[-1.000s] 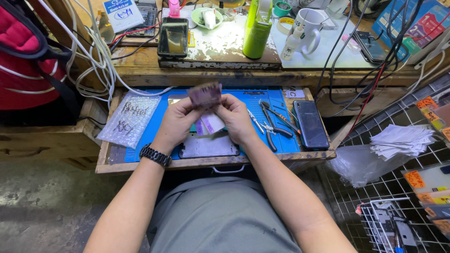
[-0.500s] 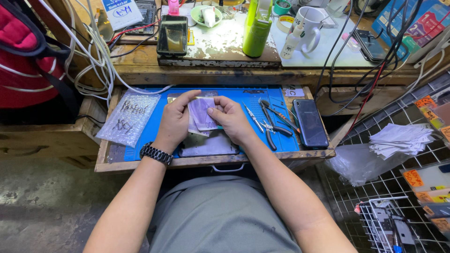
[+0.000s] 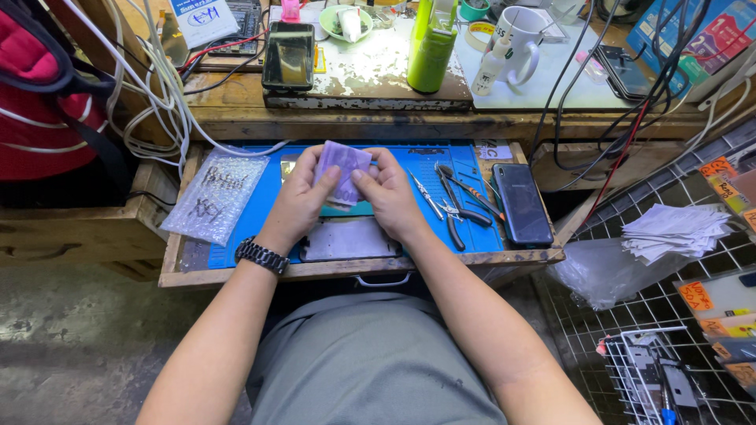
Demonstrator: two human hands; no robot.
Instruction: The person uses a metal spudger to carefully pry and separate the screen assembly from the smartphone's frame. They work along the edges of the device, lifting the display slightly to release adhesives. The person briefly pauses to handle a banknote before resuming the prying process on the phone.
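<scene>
Both hands meet over the blue work mat [image 3: 260,197] on a pulled-out wooden drawer. My left hand [image 3: 295,201] and my right hand [image 3: 390,193] together pinch a small purple cloth [image 3: 342,169], held a little above the mat. A black watch sits on my left wrist. Below the hands a flat grey phone part [image 3: 346,240] lies on the mat near the front edge.
Pliers and tweezers [image 3: 453,205] and a dark phone [image 3: 521,205] lie right of my hands. A bubble-wrap bag [image 3: 216,197] rests at the left. The bench behind holds a black phone [image 3: 288,55], a green bottle [image 3: 431,47], a white mug [image 3: 524,35] and cables.
The purple cloth was raised and spread a second ago, then lowered to the mat, and is now bunched between both hands again, slightly lifted.
</scene>
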